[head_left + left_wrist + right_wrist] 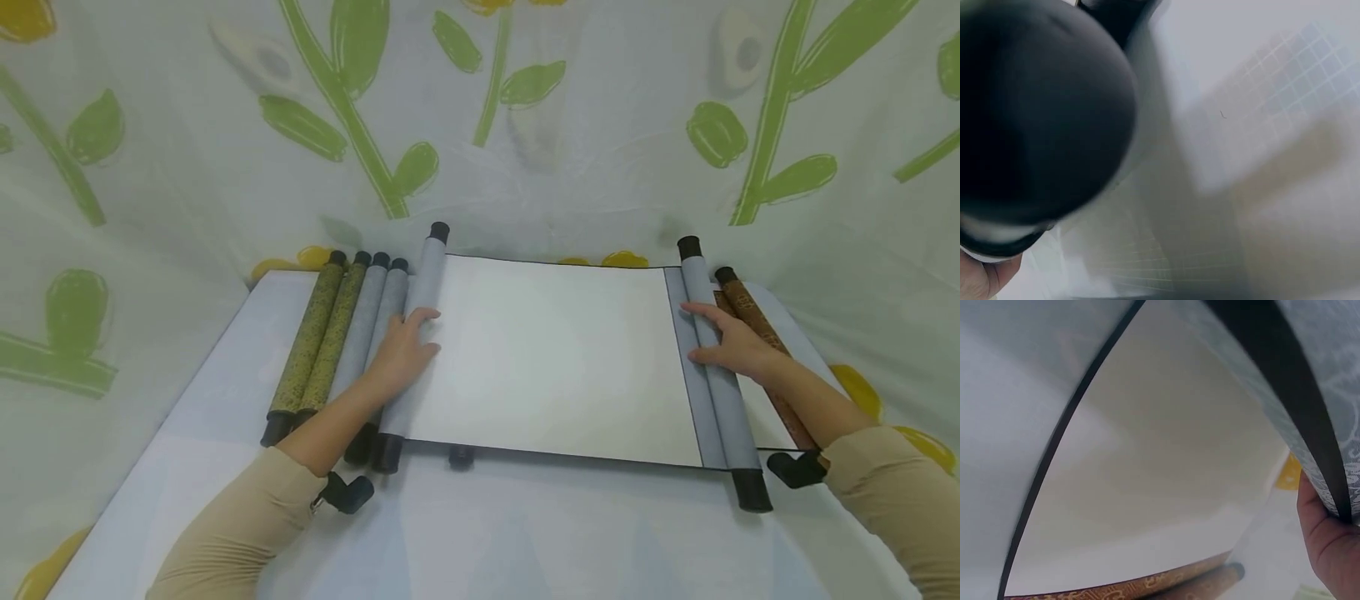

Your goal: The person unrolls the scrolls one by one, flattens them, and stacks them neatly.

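Observation:
A pale blue-grey hanging scroll (555, 358) lies partly unrolled between my hands, its blank off-white sheet facing up. My left hand (405, 350) grips the left roll (426, 287), which has black end knobs. Across the sheet, my right hand (731, 342) holds the right roll (723, 396) with fingers over its top. In the left wrist view, a large dark knob (1047, 112) hides most of the roll, with part of the left hand (991, 275) below. The right wrist view has the right hand (1332, 553) against the patterned roll.
Left of the sheet lie two olive-green patterned scrolls (307, 342) and two grey ones (363, 325). A brown patterned scroll (757, 325), partly unrolled, sits at the right. One black knob (461, 457) pokes out under the sheet. A leaf-printed curtain (600, 192) hangs behind the white table (210, 400).

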Demonstrator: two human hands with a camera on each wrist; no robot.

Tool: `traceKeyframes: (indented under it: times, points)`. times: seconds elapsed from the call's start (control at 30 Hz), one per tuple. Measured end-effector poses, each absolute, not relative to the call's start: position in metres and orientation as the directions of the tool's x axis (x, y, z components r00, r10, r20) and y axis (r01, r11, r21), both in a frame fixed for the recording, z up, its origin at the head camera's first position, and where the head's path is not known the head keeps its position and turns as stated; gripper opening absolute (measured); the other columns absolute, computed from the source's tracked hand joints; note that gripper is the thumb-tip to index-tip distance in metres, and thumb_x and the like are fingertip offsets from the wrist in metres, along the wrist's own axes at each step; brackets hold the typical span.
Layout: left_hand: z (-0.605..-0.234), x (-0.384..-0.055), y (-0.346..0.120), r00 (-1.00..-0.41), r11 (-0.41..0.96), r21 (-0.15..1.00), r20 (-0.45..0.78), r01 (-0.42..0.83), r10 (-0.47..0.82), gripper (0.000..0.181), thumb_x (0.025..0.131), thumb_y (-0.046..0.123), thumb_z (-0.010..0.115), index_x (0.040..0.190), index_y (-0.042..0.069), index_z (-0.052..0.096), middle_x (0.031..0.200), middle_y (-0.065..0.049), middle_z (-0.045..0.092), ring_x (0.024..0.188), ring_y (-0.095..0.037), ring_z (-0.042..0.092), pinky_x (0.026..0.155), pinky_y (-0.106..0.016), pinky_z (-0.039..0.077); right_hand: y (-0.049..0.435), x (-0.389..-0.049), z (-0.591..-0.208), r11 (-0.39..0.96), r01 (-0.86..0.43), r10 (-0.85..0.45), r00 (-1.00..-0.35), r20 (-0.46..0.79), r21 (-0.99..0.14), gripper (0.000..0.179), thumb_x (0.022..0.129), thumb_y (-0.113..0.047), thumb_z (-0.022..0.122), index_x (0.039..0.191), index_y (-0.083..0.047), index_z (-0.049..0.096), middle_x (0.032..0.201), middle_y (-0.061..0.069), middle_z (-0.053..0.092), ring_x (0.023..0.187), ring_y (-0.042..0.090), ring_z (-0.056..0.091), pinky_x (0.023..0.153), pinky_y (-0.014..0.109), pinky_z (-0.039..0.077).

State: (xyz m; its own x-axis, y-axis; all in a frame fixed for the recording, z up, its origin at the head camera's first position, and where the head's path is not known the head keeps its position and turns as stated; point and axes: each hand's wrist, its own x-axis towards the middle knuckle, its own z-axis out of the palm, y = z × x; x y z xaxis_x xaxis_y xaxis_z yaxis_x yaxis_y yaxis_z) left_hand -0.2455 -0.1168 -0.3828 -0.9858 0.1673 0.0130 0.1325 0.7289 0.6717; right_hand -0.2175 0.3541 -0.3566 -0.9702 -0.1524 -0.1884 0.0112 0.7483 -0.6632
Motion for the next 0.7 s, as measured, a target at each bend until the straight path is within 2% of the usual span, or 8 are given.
traceKeyframes:
  times: [0.27,0.5,0.57,0.7]
  points:
    - [-0.381,-0.248,-0.115,-0.986,0.747,0.651,0.013,0.135,0.166,0.046,0.091,0.006,0.049,0.136,0.016,0.044,0.124,-0.03,0.038,0.086,-0.035,0.053,0.069,-0.043,0.045,0.359,-0.217,-0.352,0.754,-0.005,-0.171,-0.967,-0.189,-0.657,0.083,0.086,-0.01,0.066,0.15,-0.004,0.013,0.15,0.036,0.004,0.13,0.056,0.016,0.093,0.067,0.027]
    - [-0.378,-0.247,-0.115,-0.988,0.8,0.589,-0.021,0.113,0.155,0.043,0.098,0.017,0.04,0.141,0.015,0.046,0.127,-0.033,0.038,0.071,-0.026,0.049,0.056,-0.034,0.041,0.369,-0.218,-0.354,0.765,-0.008,-0.159,-0.971,-0.177,-0.644,0.083,0.085,-0.009,0.065,0.15,-0.004,0.013,0.149,0.038,0.005,0.13,0.058,0.015,0.094,0.069,0.023]
    - [-0.379,-0.247,-0.116,-0.988,0.798,0.591,-0.017,0.114,0.154,0.045,0.097,0.017,0.042,0.142,0.014,0.045,0.124,-0.032,0.04,0.068,-0.026,0.049,0.055,-0.034,0.041,0.371,-0.218,-0.355,0.773,-0.008,-0.153,-0.973,-0.175,-0.634,0.083,0.085,-0.009,0.066,0.15,-0.004,0.013,0.148,0.038,0.006,0.129,0.057,0.017,0.094,0.068,0.025]
    - [-0.379,-0.246,-0.116,-0.989,0.789,0.606,-0.022,0.102,0.144,0.049,0.094,0.018,0.053,0.142,0.015,0.044,0.128,-0.031,0.038,0.085,-0.034,0.056,0.067,-0.041,0.047,0.373,-0.218,-0.354,0.783,-0.011,-0.15,-0.974,-0.172,-0.622,0.083,0.084,-0.008,0.066,0.149,-0.002,0.014,0.146,0.04,0.009,0.127,0.057,0.02,0.092,0.068,0.026]
